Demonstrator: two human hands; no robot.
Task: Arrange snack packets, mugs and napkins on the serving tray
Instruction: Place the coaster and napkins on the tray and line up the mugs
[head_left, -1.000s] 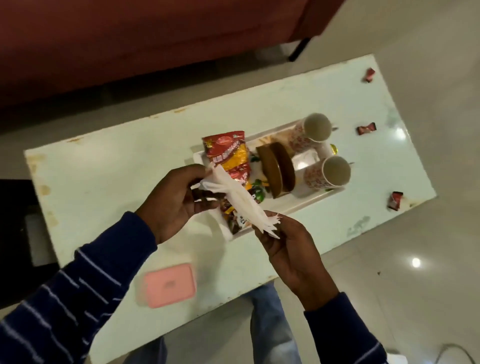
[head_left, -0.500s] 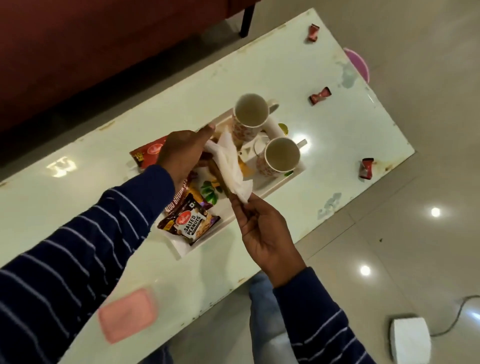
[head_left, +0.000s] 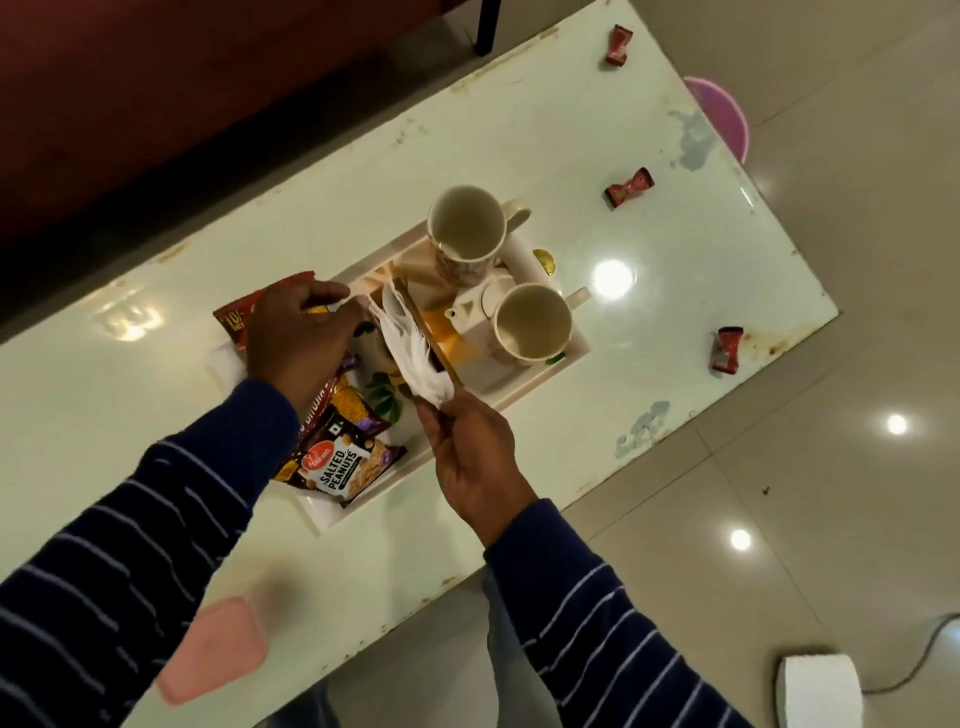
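2 mugs (head_left: 466, 223) stand upright on the far end of the white serving tray (head_left: 524, 387), the nearer one (head_left: 532, 325) close beside the first; I read both as empty. Tray sits on a pale glass-topped table (head_left: 571, 130), lying on a slant across my view.

Right hand (head_left: 475, 457): fingers curled, pinching the near end of a white napkin (head_left: 413, 345). Napkin is bunched and stretched into a strip above the middle of the tray, alongside a thin brown edge (head_left: 434, 343) I cannot identify.

Left hand (head_left: 298, 340): hovers over the tray's left part, fingers bent, fingertips at the far end of the napkin. I cannot tell whether it truly grips the paper there or only touches it.

Snack packets: a dark salted peanuts packet (head_left: 340, 467) lies flat at the near end of the tray; a red packet (head_left: 234, 317) pokes out beyond the left hand; more packets between them are partly hidden under the wrist.

3 red wrapped sweets lie loose on the table, well apart from the tray: far edge (head_left: 619, 45), right of the mugs (head_left: 628, 187), near the right edge (head_left: 726, 349). A pink lid-like thing (head_left: 210, 649), blurred, sits low left. Both sleeves (head_left: 597, 613) are dark blue with thin pale stripes.
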